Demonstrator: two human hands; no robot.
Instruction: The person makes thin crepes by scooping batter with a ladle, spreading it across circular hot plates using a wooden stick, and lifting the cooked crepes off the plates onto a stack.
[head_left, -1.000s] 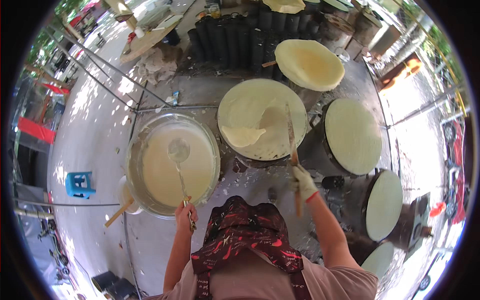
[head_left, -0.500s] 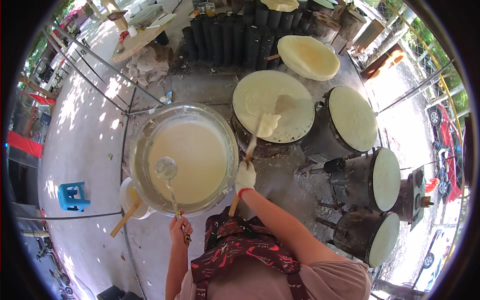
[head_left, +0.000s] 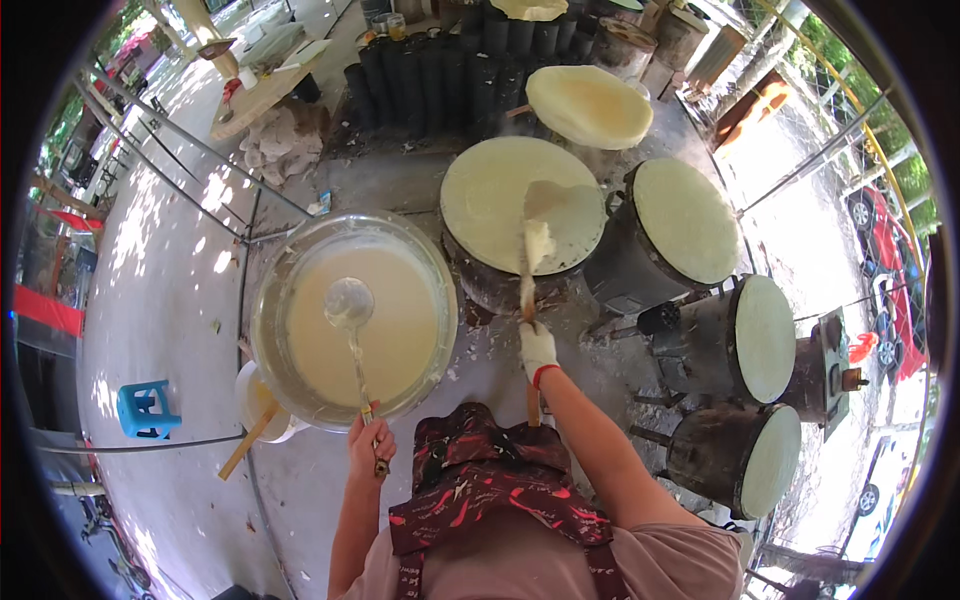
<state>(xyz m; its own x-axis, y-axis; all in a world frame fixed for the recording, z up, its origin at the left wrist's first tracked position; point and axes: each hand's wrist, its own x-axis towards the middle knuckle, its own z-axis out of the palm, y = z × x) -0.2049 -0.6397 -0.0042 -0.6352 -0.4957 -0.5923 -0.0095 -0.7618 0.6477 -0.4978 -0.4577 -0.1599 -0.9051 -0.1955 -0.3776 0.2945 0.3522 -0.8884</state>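
My left hand (head_left: 371, 446) is closed around the handle of a ladle (head_left: 350, 303), whose round bowl is over the pale batter (head_left: 400, 345) in a large metal basin (head_left: 270, 372). In my gloved right hand (head_left: 538, 350) is the wooden handle of a scraper (head_left: 527, 290). Its far end, with a lump of batter on it, lies over the nearest round griddle (head_left: 490, 195). A thin coat of batter covers most of that griddle, and a darker patch shows right of its middle.
More batter-coated griddles on dark drum stoves (head_left: 685, 225) curve down my right side. Behind the working griddle sits a stack of pale flatbreads (head_left: 588, 105). Black cylinders (head_left: 430, 85) stand at the back. A white bucket (head_left: 262, 400) with a wooden stick and a blue stool (head_left: 148, 409) are left.
My right hand has shifted right with the scraper, which now points more straight away from me. The ladle has moved slightly right relative to the basin. The whole view has shifted a little.
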